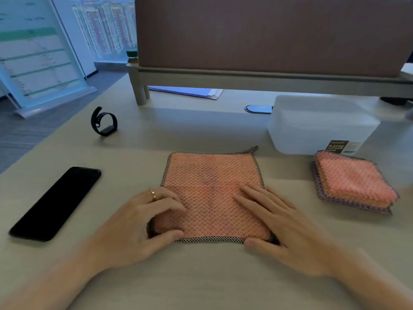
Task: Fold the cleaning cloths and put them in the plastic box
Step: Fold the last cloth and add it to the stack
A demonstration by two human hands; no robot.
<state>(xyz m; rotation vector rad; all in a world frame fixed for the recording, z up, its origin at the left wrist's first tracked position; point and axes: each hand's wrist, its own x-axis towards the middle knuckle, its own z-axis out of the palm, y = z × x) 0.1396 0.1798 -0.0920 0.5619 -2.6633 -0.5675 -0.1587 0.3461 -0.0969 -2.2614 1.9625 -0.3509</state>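
A pink cleaning cloth [210,186] with a checked black-and-white border lies spread flat on the table in front of me. My left hand [143,222] pinches its near-left corner between thumb and curled fingers, and that corner is lifted a little. My right hand [277,222] lies on the near-right part of the cloth with fingers straight and the thumb at the near edge. A translucent plastic box [321,124] with a dark label stands at the back right. A stack of folded pink and purple cloths [353,182] lies just in front of the box.
A black phone [55,202] lies on the table at the left. A black wristband [104,121] stands behind it. A raised monitor shelf [245,76] with a brown panel runs along the back, with papers [190,91] under it. The table's left edge drops to the floor.
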